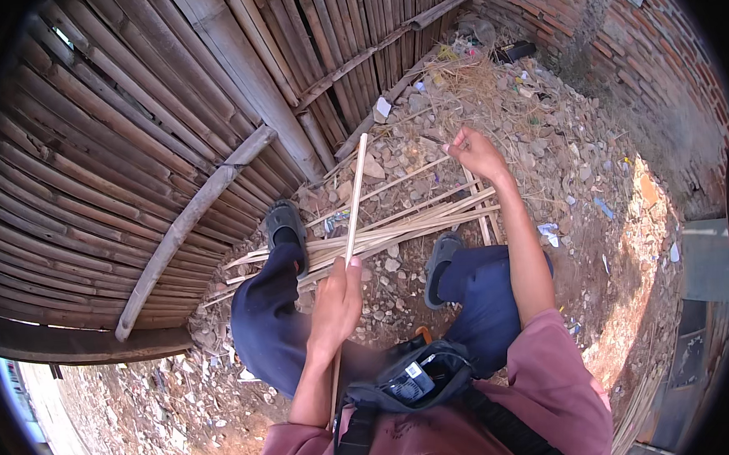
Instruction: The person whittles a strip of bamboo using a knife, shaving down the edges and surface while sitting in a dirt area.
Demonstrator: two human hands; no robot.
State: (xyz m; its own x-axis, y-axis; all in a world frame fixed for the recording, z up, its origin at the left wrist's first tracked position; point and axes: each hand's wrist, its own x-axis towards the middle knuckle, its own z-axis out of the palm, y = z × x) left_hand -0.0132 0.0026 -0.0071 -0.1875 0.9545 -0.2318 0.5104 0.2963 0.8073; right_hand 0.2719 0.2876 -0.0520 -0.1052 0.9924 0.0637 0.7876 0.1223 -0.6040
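Seen from above, looking down at a squatting person's own arms and knees on stony, rubbish-strewn ground. Left hand [335, 299] wrapped around a long, thin bamboo strip [353, 203], fingers curled tight together about it and thumb laid along the top; strip angled up and away from the body, its far tip reaching toward a bamboo fence [129, 141], its near end running down past the wrist toward the lap. Right hand [473, 152] stretched out further ahead over the ground, fingers bunched and bent as if nipping something small, though too small to tell what. Between the two hands, flat on the stones, a loose pile of bamboo strips [381, 235], fanned out crosswise in front of the feet and partly under the left foot. Grey sandals [286, 223] on both feet, dark blue trousers [262, 323] over bent knees, dusky pink shirt [546, 383] at the lower edge. Small dark pouch [414, 377] hanging at the chest, close beneath the left forearm. Red brick wall [644, 48] along the right side, meeting the fence at the far corner, with dry straw [476, 77] and scraps heaped there.
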